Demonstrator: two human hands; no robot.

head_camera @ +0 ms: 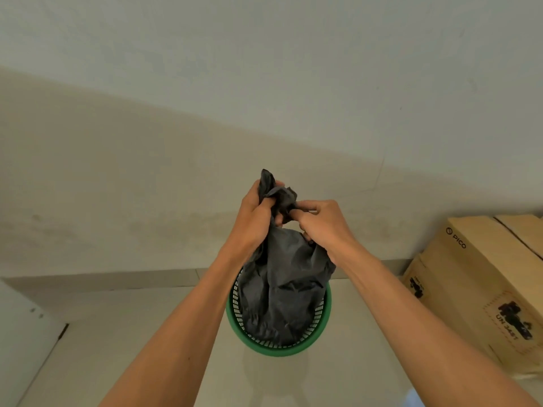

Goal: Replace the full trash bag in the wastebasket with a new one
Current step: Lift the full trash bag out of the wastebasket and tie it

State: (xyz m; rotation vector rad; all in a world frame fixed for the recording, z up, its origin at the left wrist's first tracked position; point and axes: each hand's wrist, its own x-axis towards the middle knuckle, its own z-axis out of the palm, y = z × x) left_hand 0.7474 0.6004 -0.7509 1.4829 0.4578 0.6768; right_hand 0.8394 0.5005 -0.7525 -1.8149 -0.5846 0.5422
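A dark grey trash bag (283, 292) bulges out of a green mesh wastebasket (277, 349) that stands on the pale floor by the wall. Its neck is gathered into a twisted bunch above the basket. My left hand (254, 217) is closed around the left side of that bunch, with a flap of bag sticking up past my fingers. My right hand (318, 223) pinches the right side of the bunch. Both hands touch each other over the neck. The lower part of the bag still sits inside the basket.
Stacked cardboard boxes (482, 286) stand against the wall at the right, close to the basket. A plain wall (176, 171) with a low skirting runs behind. A white panel edge (26, 342) shows at the far left.
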